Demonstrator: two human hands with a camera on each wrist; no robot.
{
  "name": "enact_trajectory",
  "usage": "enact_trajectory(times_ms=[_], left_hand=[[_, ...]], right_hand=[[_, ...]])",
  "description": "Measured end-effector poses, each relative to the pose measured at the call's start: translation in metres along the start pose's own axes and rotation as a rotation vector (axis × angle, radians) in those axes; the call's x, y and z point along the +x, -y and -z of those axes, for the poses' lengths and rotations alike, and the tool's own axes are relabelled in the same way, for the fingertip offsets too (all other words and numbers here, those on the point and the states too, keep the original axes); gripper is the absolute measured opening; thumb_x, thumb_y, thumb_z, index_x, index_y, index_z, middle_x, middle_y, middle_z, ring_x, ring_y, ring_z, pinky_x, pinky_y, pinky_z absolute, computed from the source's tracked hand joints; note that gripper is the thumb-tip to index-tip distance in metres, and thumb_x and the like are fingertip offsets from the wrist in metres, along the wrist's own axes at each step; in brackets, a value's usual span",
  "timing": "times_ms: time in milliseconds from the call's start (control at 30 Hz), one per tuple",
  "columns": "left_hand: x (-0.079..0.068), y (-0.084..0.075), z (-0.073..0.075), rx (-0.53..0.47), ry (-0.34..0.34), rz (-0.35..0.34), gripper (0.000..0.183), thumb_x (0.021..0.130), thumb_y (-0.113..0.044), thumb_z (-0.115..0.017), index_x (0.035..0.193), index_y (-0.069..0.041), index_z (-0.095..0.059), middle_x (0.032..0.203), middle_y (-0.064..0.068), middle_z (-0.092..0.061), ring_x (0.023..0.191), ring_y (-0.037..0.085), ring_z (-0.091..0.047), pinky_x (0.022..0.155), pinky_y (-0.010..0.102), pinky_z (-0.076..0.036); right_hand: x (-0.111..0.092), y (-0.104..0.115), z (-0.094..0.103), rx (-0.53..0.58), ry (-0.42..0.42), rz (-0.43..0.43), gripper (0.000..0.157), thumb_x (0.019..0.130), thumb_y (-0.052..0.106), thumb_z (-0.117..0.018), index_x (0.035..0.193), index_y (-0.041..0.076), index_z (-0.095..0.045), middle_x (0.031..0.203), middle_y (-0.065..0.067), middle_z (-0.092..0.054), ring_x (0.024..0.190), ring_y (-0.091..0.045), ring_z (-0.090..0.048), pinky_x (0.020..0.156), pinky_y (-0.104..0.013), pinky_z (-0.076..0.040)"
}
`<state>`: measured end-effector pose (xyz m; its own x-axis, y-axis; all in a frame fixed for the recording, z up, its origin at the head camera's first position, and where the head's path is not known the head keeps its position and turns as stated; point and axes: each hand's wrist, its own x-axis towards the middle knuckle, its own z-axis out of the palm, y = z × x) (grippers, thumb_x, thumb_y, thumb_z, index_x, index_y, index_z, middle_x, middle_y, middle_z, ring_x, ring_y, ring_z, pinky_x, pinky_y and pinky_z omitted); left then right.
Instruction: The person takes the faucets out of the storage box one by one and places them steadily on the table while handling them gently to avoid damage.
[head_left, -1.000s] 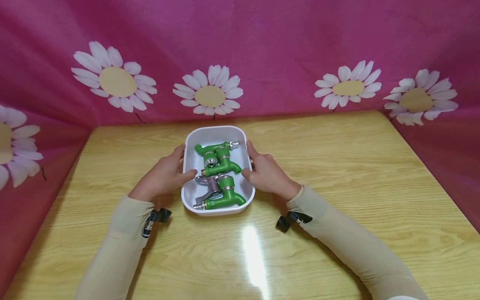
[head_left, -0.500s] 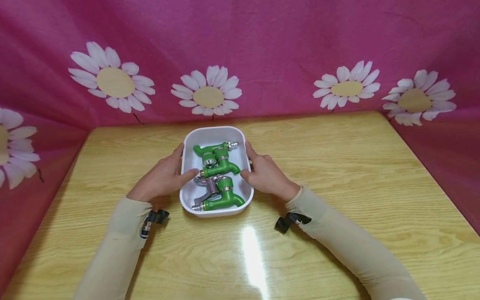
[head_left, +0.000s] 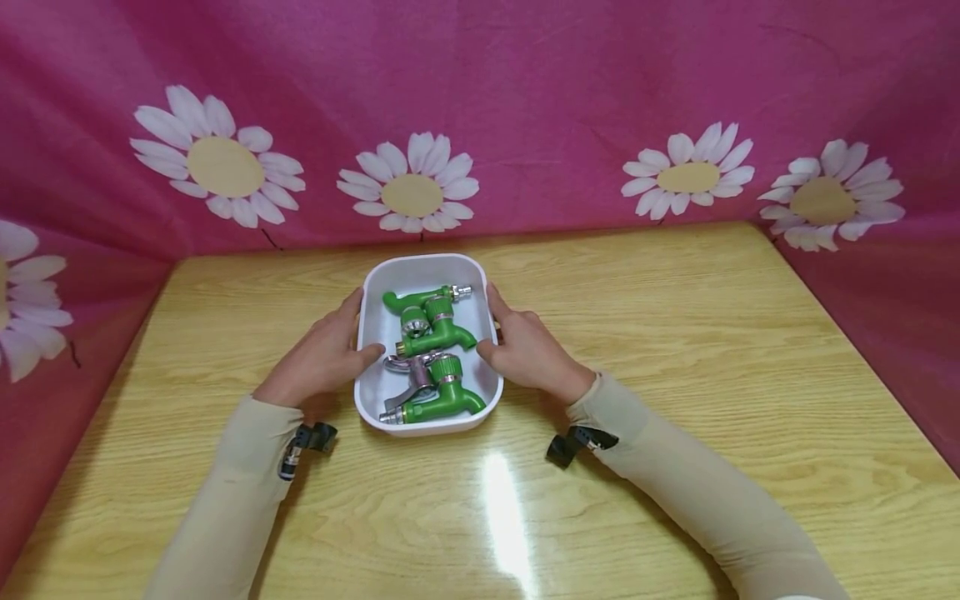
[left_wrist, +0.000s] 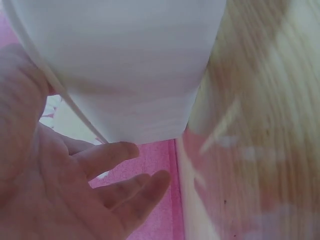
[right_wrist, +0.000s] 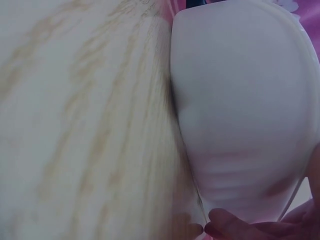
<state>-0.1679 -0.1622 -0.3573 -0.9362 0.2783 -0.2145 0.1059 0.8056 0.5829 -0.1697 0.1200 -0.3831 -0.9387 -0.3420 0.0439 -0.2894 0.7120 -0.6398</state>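
A white plastic tub (head_left: 358, 367) stands on the table with several taps lying in it. A green tap (head_left: 420, 297) lies at the far end, another green tap (head_left: 438, 336) across the middle, and a third green tap (head_left: 450, 400) at the near end beside a chrome tap (head_left: 422, 375). My left hand (head_left: 322, 358) grips the tub's left side, thumb over the rim and fingers along the outer wall. On the opposite side, my right hand (head_left: 528, 346) holds it the same way. Both wrist views show fingertips at the tub's outer wall.
The wood-grain table (head_left: 675, 333) reaches back to a pink cloth (head_left: 555, 100) printed with white daisies, which also hangs along both sides. A bright light reflection (head_left: 506, 517) lies on the tabletop in front of the tub.
The head view has drifted slightly, so everything appears a little further left. My left thumb has drawn back slightly toward the rim. Both hands still hold the tub, and the taps lie as before.
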Motion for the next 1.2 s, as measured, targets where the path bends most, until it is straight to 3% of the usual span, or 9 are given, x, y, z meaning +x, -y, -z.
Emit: enact_trajectory(times_ms=[100, 333, 533, 667, 900, 1033, 1200], left_hand=[[0.000, 0.000, 0.000, 0.000, -0.005, 0.007, 0.093, 0.098, -0.022, -0.063, 0.166, -0.007, -0.002, 0.170, 0.023, -0.022, 0.155, 0.042, -0.030, 0.126, 0.061, -0.024], [0.004, 0.004, -0.003, 0.119, -0.015, -0.087, 0.083, 0.097, -0.019, -0.055, 0.164, 0.002, -0.010, 0.170, 0.024, -0.023, 0.161, 0.048, -0.004, 0.130, 0.060, -0.008], [0.005, 0.006, -0.005, 0.153, 0.000, -0.109, 0.076, 0.098, -0.017, -0.052, 0.161, 0.005, -0.016, 0.168, 0.022, -0.027, 0.162, 0.043, -0.004, 0.131, 0.056, 0.001], [0.004, 0.005, -0.003, 0.195, -0.017, -0.095, 0.075, 0.098, -0.020, -0.051, 0.161, 0.004, -0.018, 0.167, 0.022, -0.030, 0.160, 0.042, -0.011, 0.132, 0.056, -0.004], [0.005, 0.007, -0.005, 0.279, -0.062, -0.126, 0.068, 0.098, -0.023, -0.048, 0.153, 0.011, -0.026, 0.149, 0.030, -0.043, 0.143, 0.046, -0.031, 0.121, 0.061, -0.026], [0.004, 0.012, -0.007, 0.293, -0.067, -0.117, 0.064, 0.098, -0.025, -0.047, 0.148, 0.012, -0.031, 0.142, 0.030, -0.045, 0.138, 0.046, -0.034, 0.116, 0.063, -0.029], [0.007, 0.012, -0.008, 0.289, -0.074, -0.123, 0.061, 0.098, -0.027, -0.045, 0.145, 0.011, -0.033, 0.127, 0.023, -0.046, 0.123, 0.039, -0.036, 0.104, 0.054, -0.034]], right_hand=[[0.000, 0.000, 0.000, 0.007, 0.005, -0.002, 0.090, 0.088, 0.016, -0.061, 0.163, -0.001, -0.015, 0.130, -0.029, -0.068, 0.105, -0.028, -0.074, 0.086, -0.039, -0.061], [-0.002, 0.001, 0.001, 0.011, 0.008, -0.004, 0.089, 0.089, 0.016, -0.060, 0.163, -0.003, -0.015, 0.133, -0.030, -0.066, 0.106, -0.028, -0.073, 0.088, -0.040, -0.061], [-0.002, 0.002, 0.001, 0.010, 0.033, -0.018, 0.089, 0.090, 0.016, -0.060, 0.163, -0.003, -0.013, 0.132, -0.031, -0.066, 0.098, -0.027, -0.073, 0.083, -0.036, -0.061], [-0.002, 0.001, 0.002, -0.004, 0.033, -0.018, 0.088, 0.091, 0.017, -0.060, 0.163, -0.002, -0.013, 0.131, -0.030, -0.067, 0.097, -0.026, -0.072, 0.083, -0.035, -0.061], [-0.002, 0.001, 0.002, -0.025, 0.012, -0.008, 0.087, 0.090, 0.018, -0.060, 0.163, -0.003, -0.015, 0.122, -0.030, -0.071, 0.093, -0.026, -0.071, 0.083, -0.038, -0.060], [-0.003, 0.003, 0.000, -0.022, 0.031, -0.014, 0.088, 0.091, 0.018, -0.060, 0.163, -0.003, -0.015, 0.124, -0.032, -0.069, 0.093, -0.026, -0.072, 0.082, -0.036, -0.061], [-0.003, 0.003, 0.003, -0.015, 0.029, -0.026, 0.087, 0.091, 0.018, -0.060, 0.163, -0.002, -0.015, 0.131, -0.031, -0.067, 0.098, -0.026, -0.073, 0.083, -0.036, -0.062]])
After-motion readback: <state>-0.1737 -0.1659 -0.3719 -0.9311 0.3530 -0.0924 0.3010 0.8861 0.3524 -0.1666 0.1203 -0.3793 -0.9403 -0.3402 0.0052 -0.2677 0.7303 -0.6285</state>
